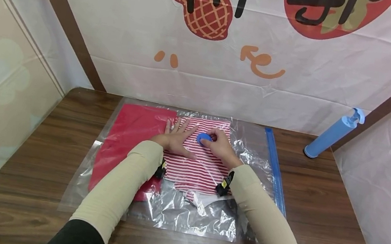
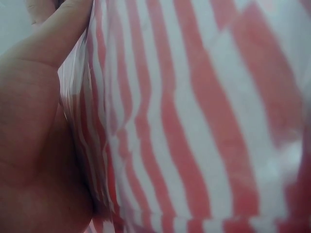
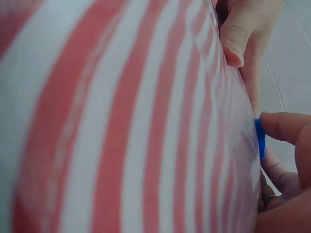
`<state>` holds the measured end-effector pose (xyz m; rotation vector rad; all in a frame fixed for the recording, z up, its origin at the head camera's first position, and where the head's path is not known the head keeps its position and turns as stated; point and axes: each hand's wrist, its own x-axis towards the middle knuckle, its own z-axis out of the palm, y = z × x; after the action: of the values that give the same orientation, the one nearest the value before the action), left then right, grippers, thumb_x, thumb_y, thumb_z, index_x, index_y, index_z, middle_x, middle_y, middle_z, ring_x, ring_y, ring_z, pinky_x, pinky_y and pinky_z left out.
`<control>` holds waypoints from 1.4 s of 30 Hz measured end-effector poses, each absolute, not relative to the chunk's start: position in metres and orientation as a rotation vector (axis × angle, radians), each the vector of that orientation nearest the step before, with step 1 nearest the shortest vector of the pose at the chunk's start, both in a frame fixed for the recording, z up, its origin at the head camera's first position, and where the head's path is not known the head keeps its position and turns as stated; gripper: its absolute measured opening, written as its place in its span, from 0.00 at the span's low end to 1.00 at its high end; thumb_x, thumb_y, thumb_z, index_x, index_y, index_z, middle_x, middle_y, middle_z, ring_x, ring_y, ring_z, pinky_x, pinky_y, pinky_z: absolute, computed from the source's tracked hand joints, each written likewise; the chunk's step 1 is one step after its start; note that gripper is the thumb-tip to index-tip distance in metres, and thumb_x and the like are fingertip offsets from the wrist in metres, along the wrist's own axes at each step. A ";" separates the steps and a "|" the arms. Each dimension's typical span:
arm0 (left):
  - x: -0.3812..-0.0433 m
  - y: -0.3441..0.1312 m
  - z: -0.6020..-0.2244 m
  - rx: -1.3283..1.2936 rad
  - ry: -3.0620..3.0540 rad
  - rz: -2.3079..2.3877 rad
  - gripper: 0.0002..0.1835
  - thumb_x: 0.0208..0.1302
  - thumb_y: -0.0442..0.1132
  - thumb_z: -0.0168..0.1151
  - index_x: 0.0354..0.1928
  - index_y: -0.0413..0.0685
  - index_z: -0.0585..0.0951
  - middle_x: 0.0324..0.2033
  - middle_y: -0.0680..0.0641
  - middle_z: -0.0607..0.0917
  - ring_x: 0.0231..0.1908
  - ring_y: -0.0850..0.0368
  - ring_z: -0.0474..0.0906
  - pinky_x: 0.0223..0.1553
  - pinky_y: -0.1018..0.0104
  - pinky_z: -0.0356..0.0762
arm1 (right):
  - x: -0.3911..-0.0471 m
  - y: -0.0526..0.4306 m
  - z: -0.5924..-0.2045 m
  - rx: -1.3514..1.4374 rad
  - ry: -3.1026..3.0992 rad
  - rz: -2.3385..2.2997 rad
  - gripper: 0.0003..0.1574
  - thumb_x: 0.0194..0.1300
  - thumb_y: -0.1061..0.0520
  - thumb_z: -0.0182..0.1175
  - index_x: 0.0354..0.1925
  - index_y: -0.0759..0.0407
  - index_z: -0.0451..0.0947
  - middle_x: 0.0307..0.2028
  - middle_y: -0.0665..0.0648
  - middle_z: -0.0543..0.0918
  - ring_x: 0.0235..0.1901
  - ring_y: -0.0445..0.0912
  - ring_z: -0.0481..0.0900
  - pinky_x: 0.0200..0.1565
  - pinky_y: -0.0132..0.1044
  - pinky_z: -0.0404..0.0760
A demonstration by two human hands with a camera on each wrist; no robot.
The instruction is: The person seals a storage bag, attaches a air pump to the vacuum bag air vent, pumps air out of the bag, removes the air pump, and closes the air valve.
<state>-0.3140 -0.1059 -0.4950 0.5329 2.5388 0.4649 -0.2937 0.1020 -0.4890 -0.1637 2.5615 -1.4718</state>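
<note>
A clear plastic vacuum bag (image 1: 195, 223) lies flat on the table with a red-and-white striped garment (image 1: 192, 170) and a plain red cloth (image 1: 128, 141) inside. With fingers spread, my left hand (image 1: 179, 141) presses on the bag over the striped part, left of a round blue valve cap (image 1: 202, 137). My right hand (image 1: 222, 148) pinches that cap at its right side between thumb and fingers. In the right wrist view the cap (image 3: 261, 138) shows edge-on against the film. Stripes under clear film fill most of the left wrist view beside the left palm (image 2: 29, 121).
A blue hand pump (image 1: 331, 136) stands tilted at the table's back right, against the printed curtain (image 1: 200, 89). A blue zip strip (image 1: 276, 167) runs along the bag's right edge. Brown wood tabletop (image 1: 331, 226) extends on both sides of the bag.
</note>
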 end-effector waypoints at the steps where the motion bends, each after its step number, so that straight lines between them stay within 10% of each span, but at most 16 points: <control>1: -0.314 -0.106 -0.496 0.533 2.539 0.463 0.67 0.50 0.77 0.65 0.81 0.72 0.33 0.78 0.48 0.22 0.72 0.45 0.06 0.61 0.42 -0.02 | -0.293 0.102 -0.489 -0.165 2.561 -1.468 0.18 0.68 0.60 0.67 0.53 0.64 0.76 0.50 0.60 0.77 0.49 0.50 0.74 0.53 0.44 0.76; 34: -0.302 -0.107 -0.475 0.567 2.545 0.439 0.64 0.56 0.74 0.63 0.82 0.64 0.36 0.79 0.44 0.26 0.74 0.41 0.11 0.66 0.38 0.05 | -0.290 0.102 -0.485 -0.166 2.531 -1.485 0.28 0.66 0.60 0.67 0.63 0.62 0.75 0.55 0.63 0.73 0.54 0.54 0.72 0.59 0.48 0.75; 42: -0.303 -0.107 -0.477 0.560 2.531 0.449 0.64 0.56 0.74 0.63 0.82 0.64 0.35 0.79 0.43 0.26 0.74 0.41 0.10 0.66 0.38 0.05 | -0.290 0.100 -0.486 -0.135 2.542 -1.516 0.21 0.65 0.60 0.69 0.53 0.67 0.75 0.48 0.61 0.75 0.47 0.50 0.73 0.52 0.43 0.76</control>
<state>-0.3030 -0.1066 -0.4771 0.5599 2.5315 0.4492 -0.2903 0.0999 -0.4864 -0.1345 2.5425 -1.5162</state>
